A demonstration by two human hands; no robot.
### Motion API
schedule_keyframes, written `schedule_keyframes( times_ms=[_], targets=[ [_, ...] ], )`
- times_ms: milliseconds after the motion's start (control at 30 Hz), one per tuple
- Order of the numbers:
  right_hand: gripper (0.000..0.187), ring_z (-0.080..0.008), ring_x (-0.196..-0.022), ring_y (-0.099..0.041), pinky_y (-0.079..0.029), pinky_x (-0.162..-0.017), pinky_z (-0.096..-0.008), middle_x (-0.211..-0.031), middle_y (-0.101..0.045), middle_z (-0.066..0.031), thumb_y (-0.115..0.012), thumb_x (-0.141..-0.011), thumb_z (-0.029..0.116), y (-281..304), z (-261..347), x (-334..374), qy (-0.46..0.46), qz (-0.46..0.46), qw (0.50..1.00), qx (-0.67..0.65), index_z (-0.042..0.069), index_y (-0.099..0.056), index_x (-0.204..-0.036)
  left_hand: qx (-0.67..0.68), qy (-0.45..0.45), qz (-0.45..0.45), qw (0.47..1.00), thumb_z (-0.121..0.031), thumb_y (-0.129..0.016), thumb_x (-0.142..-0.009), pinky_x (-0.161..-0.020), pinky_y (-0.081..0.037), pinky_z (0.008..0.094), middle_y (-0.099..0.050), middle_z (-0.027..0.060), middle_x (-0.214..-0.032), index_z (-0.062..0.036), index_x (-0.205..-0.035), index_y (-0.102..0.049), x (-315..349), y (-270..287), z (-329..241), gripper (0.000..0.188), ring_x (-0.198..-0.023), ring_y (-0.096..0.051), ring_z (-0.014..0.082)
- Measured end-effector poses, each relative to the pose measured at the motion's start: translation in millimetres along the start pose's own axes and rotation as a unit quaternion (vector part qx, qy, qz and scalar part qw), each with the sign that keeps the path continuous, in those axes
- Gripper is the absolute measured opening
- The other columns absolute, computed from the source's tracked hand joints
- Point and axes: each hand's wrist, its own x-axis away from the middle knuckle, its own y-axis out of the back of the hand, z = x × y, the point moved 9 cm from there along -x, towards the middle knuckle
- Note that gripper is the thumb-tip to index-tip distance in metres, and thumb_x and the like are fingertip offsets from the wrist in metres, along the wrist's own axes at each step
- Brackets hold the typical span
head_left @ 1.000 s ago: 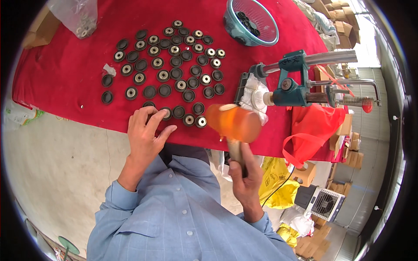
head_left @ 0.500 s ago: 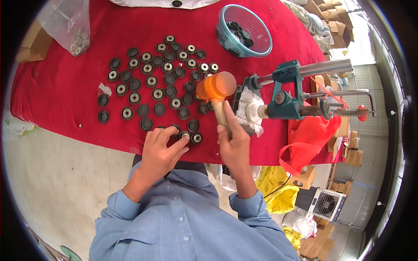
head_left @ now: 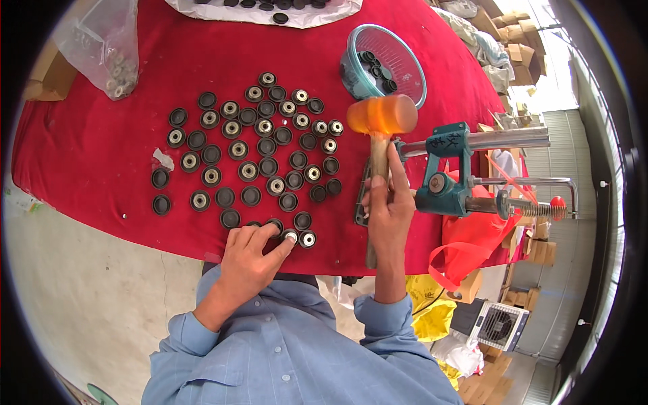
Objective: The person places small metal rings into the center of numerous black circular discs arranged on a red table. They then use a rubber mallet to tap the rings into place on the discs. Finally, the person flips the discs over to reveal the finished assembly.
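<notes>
My right hand [head_left: 391, 214] grips the wooden handle of a mallet [head_left: 383, 116] with a translucent orange head, index finger stretched along the handle. The head is raised over the table, below the basket in the picture. At the near edge, the curled fingers of my left hand [head_left: 253, 255] are on the small round pieces. Its thumb tip presses a metal bearing in a black cap [head_left: 291, 236], and a forefinger touches the black cap [head_left: 274, 225] beside it. Farther out lie many similar black caps [head_left: 250, 196], several with a metal bearing [head_left: 248, 170] seated inside.
To the right stands a green hand press [head_left: 442, 182] with a steel column. A blue plastic basket [head_left: 388, 64] holds several black caps. A clear bag [head_left: 111, 50] of metal parts sits far left. More caps lie on a white sheet [head_left: 324, 17] at the back. A red bag [head_left: 466, 246] hangs right.
The mallet has swung up and to the right, away from the caps, with my right hand. My left hand stays at the same caps. The whole view has shifted slightly.
</notes>
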Motion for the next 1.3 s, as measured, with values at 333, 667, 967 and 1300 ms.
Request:
schedule_keyframes(
  times_ms=[333, 667, 967, 1300],
  targets=[
    [0.06, -0.0108, -0.072, -0.062, -0.053, -0.068, -0.028, -0.105, -0.074, -0.0094, -0.057, -0.105, -0.001, -31, -4, 3, -0.004, 0.057, 0.997, 0.058, 0.012, -0.053, -0.163, -0.002, -0.003, 0.007, 1.0, -0.012, -0.085, -0.079, -0.084, -0.045, 0.0389, -0.067, 0.0025, -0.115, -0.0192, -0.117, -0.082, 1, 0, 1, 0.039, -0.099, -0.062, 0.0219],
    [0.057, -0.0066, -0.07, -0.058, -0.05, -0.064, -0.0232, -0.101, -0.071, -0.0053, -0.057, -0.109, 0.003, -53, 8, -9, 0.06, 0.087, 0.992, 0.073, 0.012, -0.051, -0.165, 0.0, -0.006, 0.012, 1.0, -0.013, -0.085, -0.079, -0.085, -0.047, 0.0402, -0.068, 0.0037, -0.117, -0.0199, -0.118, -0.082, 1, 2, 1, 0.04, -0.101, -0.063, 0.0232],
    [0.057, -0.0069, -0.069, -0.058, -0.051, -0.062, -0.0246, -0.097, -0.069, -0.0038, -0.055, -0.108, 0.004, -74, 19, -51, 0.069, 0.076, 0.993, 0.059, 0.011, -0.051, -0.164, -0.004, -0.004, 0.01, 1.0, -0.017, -0.077, -0.084, -0.089, -0.046, 0.04, -0.069, 0.0042, -0.12, -0.018, -0.117, -0.082, 2, 1, 0, 0.033, -0.103, -0.063, 0.0219],
    [0.057, -0.0178, -0.088, -0.073, -0.058, -0.081, -0.034, -0.122, -0.078, -0.0182, -0.058, -0.103, -0.003, -77, 25, -29, 0.056, 0.105, 0.991, 0.065, 0.006, -0.055, -0.16, -0.001, 0.002, 0.023, 1.0, -0.018, -0.078, -0.085, -0.091, -0.046, 0.0403, -0.069, 0.0045, -0.122, -0.019, -0.119, -0.082, 7, -2, 1, 0.035, -0.105, -0.063, 0.0225]
  ],
)
